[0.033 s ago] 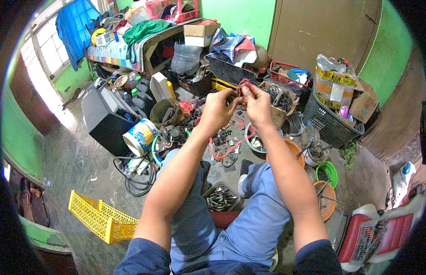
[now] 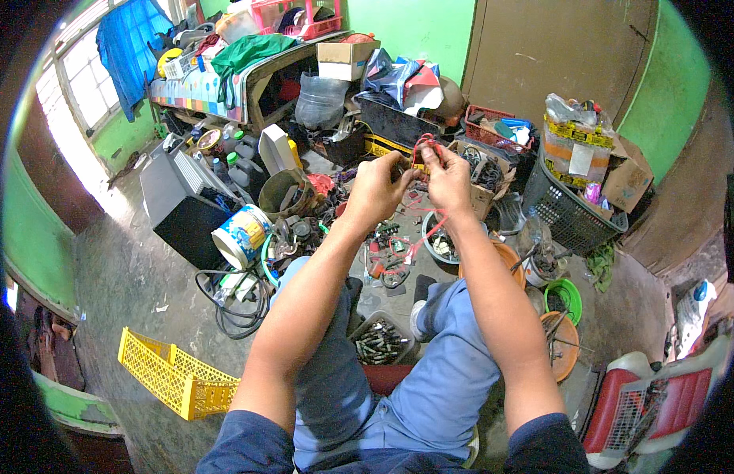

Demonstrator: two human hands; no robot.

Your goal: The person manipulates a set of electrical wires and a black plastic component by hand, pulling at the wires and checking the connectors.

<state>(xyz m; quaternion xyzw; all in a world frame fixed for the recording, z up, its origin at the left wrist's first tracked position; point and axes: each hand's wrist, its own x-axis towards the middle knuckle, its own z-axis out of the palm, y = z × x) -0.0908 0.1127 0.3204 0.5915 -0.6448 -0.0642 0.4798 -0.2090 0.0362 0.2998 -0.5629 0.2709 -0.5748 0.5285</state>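
Open passage lies mainly on the bare concrete floor [image 2: 138,276] at the left of the frame, between the black speaker box [image 2: 181,209] and the yellow crate [image 2: 173,379] at lower left; a coil of black cable [image 2: 233,304] cuts into that room just right of it. The centre of the frame is crowded: a bucket [image 2: 284,193], a painted tin [image 2: 240,235], loose parts and red wires [image 2: 398,253] lie close together beneath the raised hands. A small tray of metal pieces [image 2: 379,341] fills the gap between the knees. To the right, orange bowls [image 2: 560,340], a green bowl [image 2: 564,296] and a black basket [image 2: 572,217] block the way. The upper frame is piled with boxes and bags up to the bed [image 2: 217,87].
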